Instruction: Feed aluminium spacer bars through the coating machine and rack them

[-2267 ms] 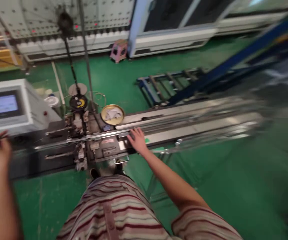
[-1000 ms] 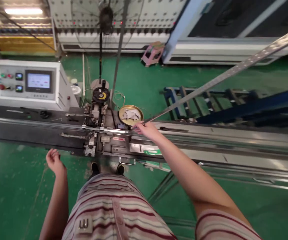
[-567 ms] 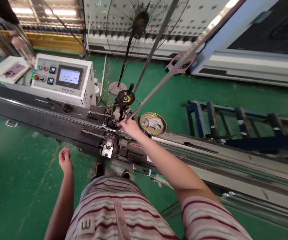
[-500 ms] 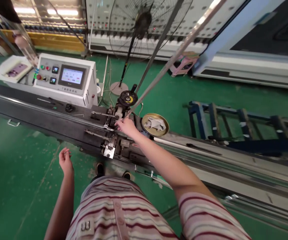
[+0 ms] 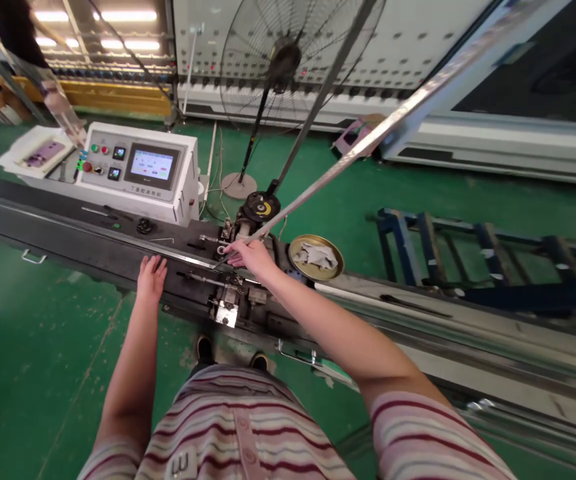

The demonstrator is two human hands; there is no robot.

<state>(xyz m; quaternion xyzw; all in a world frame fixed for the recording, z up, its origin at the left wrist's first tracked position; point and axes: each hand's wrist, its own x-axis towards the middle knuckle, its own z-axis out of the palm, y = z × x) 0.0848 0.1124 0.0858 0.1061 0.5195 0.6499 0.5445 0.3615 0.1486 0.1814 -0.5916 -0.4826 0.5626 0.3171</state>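
Note:
My right hand [image 5: 252,259] is closed at the machine's middle, gripping the lower end of a long thin metal bar [image 5: 338,160]. The bar slants up to the upper right, past the camera. A short dark tip pokes out to the left of my fingers. Close by are the coating head's nozzles and clamps [image 5: 228,293] and a black handwheel [image 5: 261,207]. My left hand [image 5: 151,280] is open, fingers apart, at the front edge of the dark machine bed [image 5: 93,250]. A silver strip [image 5: 188,259] lies along the bed between my hands.
A control box with a lit screen [image 5: 152,164] stands at the back left. Right of the handwheel sits a round brass-coloured tray [image 5: 339,270] with a crumpled grey cloth [image 5: 317,255]. Behind are a standing fan [image 5: 285,60], a pink stool [image 5: 353,137] and a blue metal frame [image 5: 408,247].
My left hand has risen from beside the machine to its front edge, its fingers spreading. My right hand stays at the coating head; the bar now slants lower towards the right.

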